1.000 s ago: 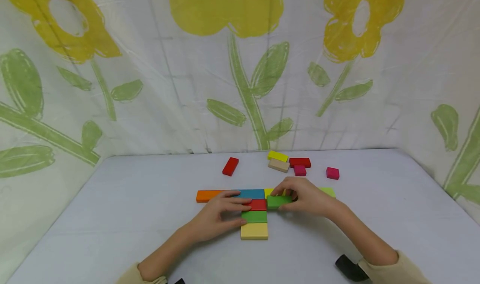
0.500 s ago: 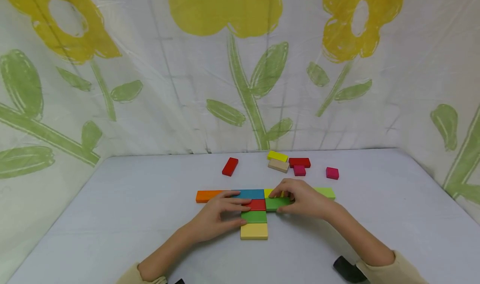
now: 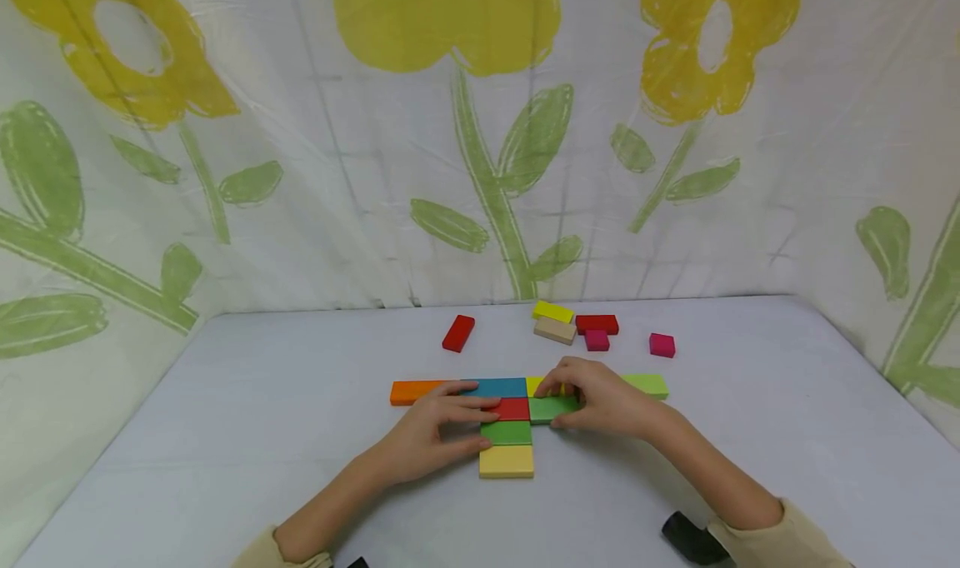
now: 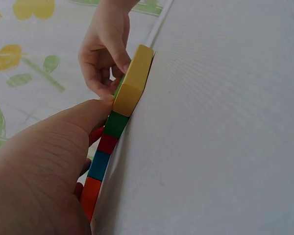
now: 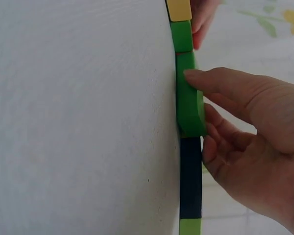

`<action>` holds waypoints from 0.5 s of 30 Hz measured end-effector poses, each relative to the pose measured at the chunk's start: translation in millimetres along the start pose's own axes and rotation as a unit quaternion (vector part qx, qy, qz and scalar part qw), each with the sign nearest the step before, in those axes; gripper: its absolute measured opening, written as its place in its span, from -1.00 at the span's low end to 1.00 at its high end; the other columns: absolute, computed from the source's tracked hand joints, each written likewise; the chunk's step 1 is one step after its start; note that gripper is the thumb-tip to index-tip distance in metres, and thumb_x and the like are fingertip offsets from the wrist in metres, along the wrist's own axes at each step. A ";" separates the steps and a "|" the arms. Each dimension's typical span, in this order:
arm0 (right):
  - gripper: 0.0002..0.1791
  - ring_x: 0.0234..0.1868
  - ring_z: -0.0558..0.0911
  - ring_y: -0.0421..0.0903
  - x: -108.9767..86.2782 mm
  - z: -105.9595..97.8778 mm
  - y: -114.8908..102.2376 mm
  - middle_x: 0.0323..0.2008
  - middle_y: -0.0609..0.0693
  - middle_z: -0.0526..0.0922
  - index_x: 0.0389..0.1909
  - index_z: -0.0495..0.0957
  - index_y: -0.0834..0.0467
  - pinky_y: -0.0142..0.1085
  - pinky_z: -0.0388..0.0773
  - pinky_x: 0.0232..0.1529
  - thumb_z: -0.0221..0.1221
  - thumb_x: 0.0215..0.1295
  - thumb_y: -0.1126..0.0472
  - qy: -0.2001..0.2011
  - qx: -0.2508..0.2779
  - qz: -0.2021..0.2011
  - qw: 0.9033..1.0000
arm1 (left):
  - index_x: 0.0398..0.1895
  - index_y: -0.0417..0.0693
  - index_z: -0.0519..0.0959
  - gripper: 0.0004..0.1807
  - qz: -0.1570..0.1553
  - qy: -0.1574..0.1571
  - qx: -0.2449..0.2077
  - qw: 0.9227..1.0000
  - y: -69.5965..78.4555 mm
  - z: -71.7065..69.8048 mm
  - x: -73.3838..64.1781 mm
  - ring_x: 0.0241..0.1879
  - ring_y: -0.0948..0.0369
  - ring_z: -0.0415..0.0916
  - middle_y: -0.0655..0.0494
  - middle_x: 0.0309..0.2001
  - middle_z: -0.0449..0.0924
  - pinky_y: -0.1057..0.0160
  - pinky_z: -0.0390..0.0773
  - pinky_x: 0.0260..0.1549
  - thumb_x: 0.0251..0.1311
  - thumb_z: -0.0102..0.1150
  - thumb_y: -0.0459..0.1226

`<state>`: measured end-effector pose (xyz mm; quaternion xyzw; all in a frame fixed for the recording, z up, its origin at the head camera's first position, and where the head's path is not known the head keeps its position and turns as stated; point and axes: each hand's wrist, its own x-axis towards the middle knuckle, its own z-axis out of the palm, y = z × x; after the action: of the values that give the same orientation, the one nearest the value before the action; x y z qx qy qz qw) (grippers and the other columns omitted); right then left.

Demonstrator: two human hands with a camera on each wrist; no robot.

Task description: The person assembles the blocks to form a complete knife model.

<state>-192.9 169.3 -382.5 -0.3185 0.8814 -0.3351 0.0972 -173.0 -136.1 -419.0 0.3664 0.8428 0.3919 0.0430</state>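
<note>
Flat wooden blocks form a T on the table. Its back row has an orange block [image 3: 417, 392], a blue block [image 3: 495, 387], a yellow block [image 3: 533, 386], a dark blue block [image 5: 191, 178] and a light green block [image 3: 648, 386]. Down the stem run a red block [image 3: 516, 409], a green block [image 3: 512, 433] and a pale yellow block [image 3: 506, 461]. My right hand [image 3: 607, 397] pinches another green block [image 5: 187, 100] beside the red one, thumb on its near side. My left hand [image 3: 429, 436] rests its loosely extended fingers against the stem's left side.
Behind the T lie a red block [image 3: 458, 333], a yellow block [image 3: 552, 311], a beige block [image 3: 555, 330], another red block [image 3: 597, 325] and two magenta blocks, one magenta block [image 3: 662, 346] apart. A flower-printed cloth [image 3: 315, 176] hangs behind the white table [image 3: 225, 435].
My right hand has brought its green block slightly down and nearer, so it now sits flush against the red block's right end. The left hand has stayed in place.
</note>
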 end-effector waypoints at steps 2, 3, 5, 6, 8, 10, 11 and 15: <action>-0.62 -0.17 0.52 -0.23 0.0 -0.1 -1.3 -0.16 -0.11 0.63 0.04 0.72 0.11 -0.41 0.61 -0.20 0.51 0.21 0.20 0.000 0.000 0.003 1.000 | 0.25 0.11 0.73 -0.59 -0.001 0.000 0.000 1.000 -0.6 0.1 0.1 0.49 -0.06 0.31 0.29 0.34 0.62 -0.26 0.42 0.37 0.38 0.39 -0.07; -0.62 -0.17 0.52 -0.23 0.0 -0.1 -1.6 -0.16 -0.11 0.62 0.04 0.72 0.11 -0.41 0.60 -0.20 0.52 0.20 0.20 0.000 0.000 0.004 1.000 | 0.25 0.11 0.73 -0.59 -0.002 0.000 0.000 1.000 -0.8 0.0 0.1 0.49 -0.06 0.31 0.29 0.34 0.62 -0.27 0.42 0.37 0.38 0.39 -0.07; -0.62 -0.18 0.52 -0.23 0.1 0.0 -2.0 -0.17 -0.11 0.61 0.04 0.71 0.11 -0.41 0.60 -0.21 0.52 0.20 0.20 0.001 -0.002 0.005 1.000 | 0.25 0.12 0.73 -0.59 -0.005 0.000 0.000 1.000 -1.0 -0.1 0.1 0.49 -0.06 0.30 0.29 0.35 0.62 -0.28 0.40 0.37 0.38 0.39 -0.07; -0.62 -0.18 0.52 -0.23 0.0 -0.1 -2.3 -0.17 -0.11 0.61 0.04 0.71 0.11 -0.42 0.60 -0.21 0.52 0.20 0.20 0.001 -0.003 0.006 1.000 | 0.25 0.12 0.73 -0.59 -0.005 0.000 0.001 1.000 -1.0 -0.1 0.1 0.49 -0.07 0.30 0.29 0.35 0.62 -0.28 0.40 0.37 0.38 0.39 -0.07; -0.61 -0.18 0.51 -0.23 0.0 -0.1 -2.2 -0.18 -0.12 0.60 0.05 0.70 0.11 -0.42 0.60 -0.21 0.52 0.20 0.20 0.002 -0.005 0.008 1.000 | 0.25 0.12 0.73 -0.60 -0.006 0.000 0.002 1.000 -1.0 -0.2 0.0 0.49 -0.07 0.30 0.29 0.35 0.62 -0.28 0.40 0.37 0.38 0.39 -0.08; -0.60 -0.19 0.51 -0.23 -0.1 -0.1 -2.2 -0.19 -0.11 0.60 0.05 0.70 0.11 -0.42 0.59 -0.22 0.52 0.20 0.20 0.004 -0.005 0.010 1.000 | 0.24 0.12 0.73 -0.60 -0.005 0.000 0.004 1.000 -0.7 -0.2 -0.1 0.49 -0.06 0.31 0.29 0.34 0.62 -0.28 0.40 0.38 0.38 0.39 -0.08; -0.60 -0.19 0.51 -0.22 -0.3 -0.3 -2.5 -0.19 -0.11 0.59 0.05 0.70 0.11 -0.42 0.59 -0.22 0.52 0.19 0.19 0.005 -0.006 0.011 1.000 | 0.24 0.12 0.73 -0.60 -0.005 0.001 0.004 1.000 -0.7 -0.2 -0.1 0.49 -0.06 0.31 0.29 0.34 0.62 -0.27 0.40 0.38 0.37 0.39 -0.09; -0.61 -0.20 0.51 -0.22 -1.1 -0.7 -2.3 -0.20 -0.11 0.59 0.04 0.70 0.12 -0.42 0.58 -0.23 0.52 0.19 0.19 0.007 -0.005 0.014 1.000 | 0.24 0.12 0.73 -0.60 -0.007 0.001 0.002 1.000 -0.5 0.1 0.2 0.49 -0.06 0.31 0.30 0.34 0.62 -0.29 0.39 0.38 0.37 0.39 -0.08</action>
<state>-191.1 169.0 -380.5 -0.3041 0.8879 -0.3321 0.0938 -173.4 -136.1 -419.3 0.3601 0.8461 0.3903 0.0448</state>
